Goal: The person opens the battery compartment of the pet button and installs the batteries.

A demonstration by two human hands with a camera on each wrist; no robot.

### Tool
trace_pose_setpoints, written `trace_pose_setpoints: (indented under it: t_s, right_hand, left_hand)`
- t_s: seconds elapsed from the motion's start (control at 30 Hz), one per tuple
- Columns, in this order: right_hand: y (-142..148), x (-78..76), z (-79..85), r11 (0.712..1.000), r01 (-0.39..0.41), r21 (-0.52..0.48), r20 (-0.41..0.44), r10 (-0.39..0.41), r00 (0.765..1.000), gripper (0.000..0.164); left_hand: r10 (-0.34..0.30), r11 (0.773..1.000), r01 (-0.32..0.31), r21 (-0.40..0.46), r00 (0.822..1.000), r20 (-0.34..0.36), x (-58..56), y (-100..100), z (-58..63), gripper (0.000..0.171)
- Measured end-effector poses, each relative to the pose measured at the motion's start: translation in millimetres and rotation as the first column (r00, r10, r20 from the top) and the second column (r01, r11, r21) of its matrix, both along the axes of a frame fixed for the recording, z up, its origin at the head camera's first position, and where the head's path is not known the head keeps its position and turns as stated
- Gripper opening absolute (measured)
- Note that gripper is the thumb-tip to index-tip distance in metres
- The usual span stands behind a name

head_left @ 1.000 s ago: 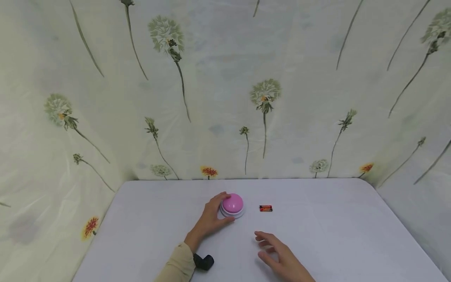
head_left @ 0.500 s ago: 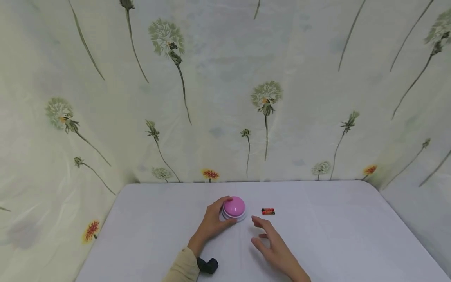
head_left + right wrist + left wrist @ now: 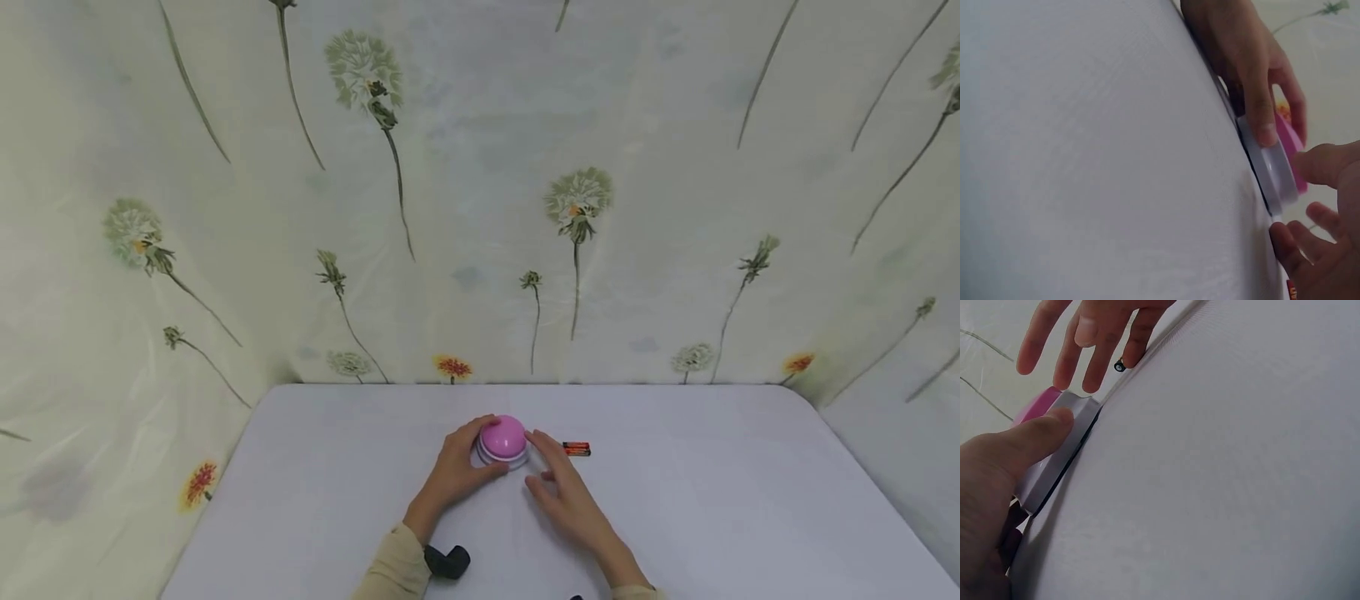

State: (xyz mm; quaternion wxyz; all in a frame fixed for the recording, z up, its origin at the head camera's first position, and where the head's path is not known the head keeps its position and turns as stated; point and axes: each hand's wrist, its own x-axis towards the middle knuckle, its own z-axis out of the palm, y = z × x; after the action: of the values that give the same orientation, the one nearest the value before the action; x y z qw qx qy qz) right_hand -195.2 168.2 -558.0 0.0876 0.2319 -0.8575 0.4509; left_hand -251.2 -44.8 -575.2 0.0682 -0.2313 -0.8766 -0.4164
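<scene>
A round push button with a glossy pink dome (image 3: 503, 437) and a white base (image 3: 1271, 170) sits on the white table. My left hand (image 3: 455, 468) grips it from the left, the thumb lying on the base's near side in the left wrist view and fingers round the far side. On the other side is my right hand (image 3: 568, 498), fingers spread and holding nothing. Its index fingertip is right at the dome's right edge in the head view. Two red and black batteries (image 3: 577, 449) lie just beyond that hand, partly hidden by its index finger.
The white table (image 3: 705, 483) extends to both sides, with its far edge close behind the button. A flower-printed cloth (image 3: 480, 208) hangs behind and at the sides. A black wrist-worn device (image 3: 450, 563) shows at my left wrist.
My right hand has moved forward and left, from the table's near part up to the button's right side. The left hand keeps its grip on the button, which stays in place.
</scene>
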Motion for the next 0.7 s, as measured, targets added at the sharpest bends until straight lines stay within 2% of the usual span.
trace_pose_setpoints:
  t_s: [0.2, 0.27, 0.47, 0.7]
  right_hand:
    - [-7, -12.6, 0.4, 0.999, 0.005, 0.041, 0.062, -0.008, 0.998, 0.070]
    - [-6, -15.4, -1.9, 0.998, 0.008, 0.056, 0.058, -0.012, 0.998, 0.072]
    - [-10, -26.4, -7.9, 0.996, 0.004, 0.094, 0.013, -0.005, 1.000, 0.072]
    - [-17, -27.5, -8.1, 0.994, 0.074, 0.080, 0.055, -0.079, 0.995, 0.072]
  left_hand:
    - [-0.035, 0.999, 0.035, -0.014, 0.999, 0.026, -0.9, -6, 2.2, 0.076]
    - [-0.036, 0.999, 0.037, -0.019, 0.999, 0.033, -0.1, -5, 2.1, 0.076]
    - [0.010, 0.999, -0.009, -0.038, 1.000, 0.020, 0.7, -5, -0.3, 0.086]
    - [0.036, 0.997, -0.036, -0.066, 0.999, -0.001, 4.1, -2, -3.6, 0.095]
